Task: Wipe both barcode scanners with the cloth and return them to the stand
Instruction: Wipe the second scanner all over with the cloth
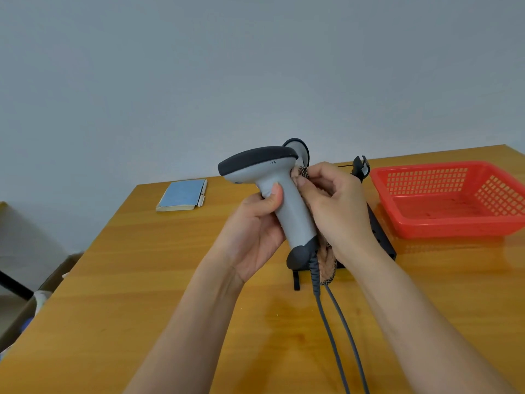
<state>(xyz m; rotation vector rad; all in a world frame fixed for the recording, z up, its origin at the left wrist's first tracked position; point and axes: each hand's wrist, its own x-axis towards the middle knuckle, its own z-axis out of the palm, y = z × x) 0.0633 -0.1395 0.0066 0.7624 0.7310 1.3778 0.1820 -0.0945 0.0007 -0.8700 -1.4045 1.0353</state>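
Now left hand grips scanner handle upright; right hand pinches cloth against it.

Two bare forearms enter from six o'clock, no sleeves, watch or rings visible. The left hand and right hand wear no gloves; fingernails are short, unpainted.

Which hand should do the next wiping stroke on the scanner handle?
Right. The right hand already presses the cloth against the scanner, while the left hand grips its handle.
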